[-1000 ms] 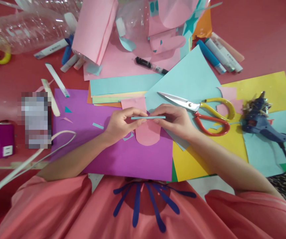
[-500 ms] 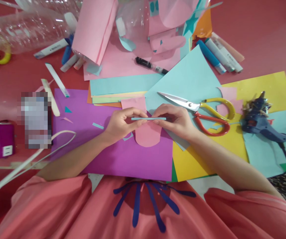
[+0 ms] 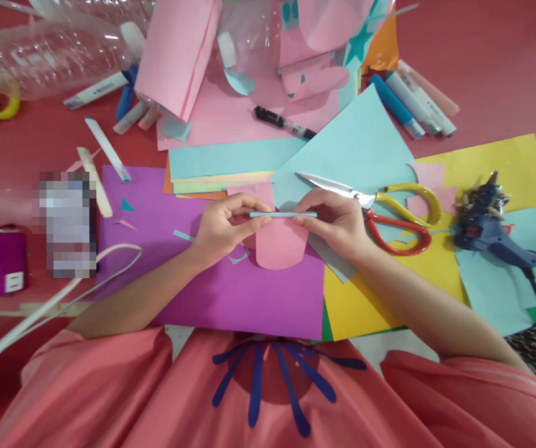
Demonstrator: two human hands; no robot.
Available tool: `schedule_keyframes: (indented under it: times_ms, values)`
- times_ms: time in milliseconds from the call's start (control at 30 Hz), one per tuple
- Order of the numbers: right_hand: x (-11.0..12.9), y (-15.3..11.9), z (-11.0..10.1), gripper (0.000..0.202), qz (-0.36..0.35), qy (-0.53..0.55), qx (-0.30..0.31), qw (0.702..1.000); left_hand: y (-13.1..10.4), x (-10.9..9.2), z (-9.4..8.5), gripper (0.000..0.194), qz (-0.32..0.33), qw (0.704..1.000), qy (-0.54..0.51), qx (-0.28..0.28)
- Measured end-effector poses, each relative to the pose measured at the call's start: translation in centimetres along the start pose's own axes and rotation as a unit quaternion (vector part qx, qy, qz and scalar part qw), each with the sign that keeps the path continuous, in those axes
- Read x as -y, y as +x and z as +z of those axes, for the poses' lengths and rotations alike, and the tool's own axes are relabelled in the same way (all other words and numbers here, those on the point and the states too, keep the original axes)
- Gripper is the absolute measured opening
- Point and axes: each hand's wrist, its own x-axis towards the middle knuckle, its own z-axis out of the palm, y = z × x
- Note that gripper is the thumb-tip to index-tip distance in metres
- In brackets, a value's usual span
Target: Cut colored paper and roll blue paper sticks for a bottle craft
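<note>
A narrow light-blue paper strip point(image 3: 283, 214) runs level between my hands. My left hand point(image 3: 224, 227) pinches it between thumb and fingers toward its left end. Toward the other end my right hand point(image 3: 337, 223) closes on it the same way. Just below the strip shows a pink paper piece point(image 3: 281, 247) with a rounded lower edge; whether it is attached to the strip I cannot tell. Both hands are above the purple sheet point(image 3: 249, 305). Large scissors point(image 3: 364, 199) with yellow and red handles lie beside my right hand, blades pointing left.
A blue glue gun point(image 3: 494, 233) with a cord lies at the right on coloured sheets. Markers point(image 3: 417, 102) and a black pen point(image 3: 281, 121) lie farther back. Clear plastic bottles point(image 3: 48, 59) and a pink paper roll point(image 3: 177, 56) fill the back left. At left sits a phone point(image 3: 69, 224).
My hands have spread slightly apart and shifted a little away from my body with the strip. The pink piece below has shifted slightly as well.
</note>
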Motion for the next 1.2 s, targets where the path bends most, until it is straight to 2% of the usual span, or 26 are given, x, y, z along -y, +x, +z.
schedule_keyframes:
  times_ms: [367, 567, 800, 967, 1200]
  values:
    - [0.08, 0.13, 0.10, 0.029, 0.023, -0.008, -0.019, 1.000, 0.01, 0.11, -0.19, 0.026, 0.015, 0.999, 0.024, -0.046]
    - [0.06, 0.02, 0.11, 0.027, 0.021, -0.015, -0.020, 0.999, 0.09, 0.08, -0.37, 0.022, 0.029, 0.999, 0.044, -0.005]
    - [0.04, -0.46, 0.30, 0.019, 0.008, -0.022, 0.021, 0.999, -0.23, 0.16, -0.12, 0.013, 0.038, 0.997, 0.037, 0.053]
    - [-0.03, -0.71, 0.43, 0.014, -0.044, -0.045, 0.043, 0.997, -0.34, 0.08, 0.01, 0.009, 0.032, 0.995, 0.016, 0.092]
    - [-0.15, -0.81, 0.60, 0.012, -0.074, -0.091, 0.058, 0.991, -0.48, 0.10, 0.06, 0.009, 0.041, 0.994, 0.043, 0.089]
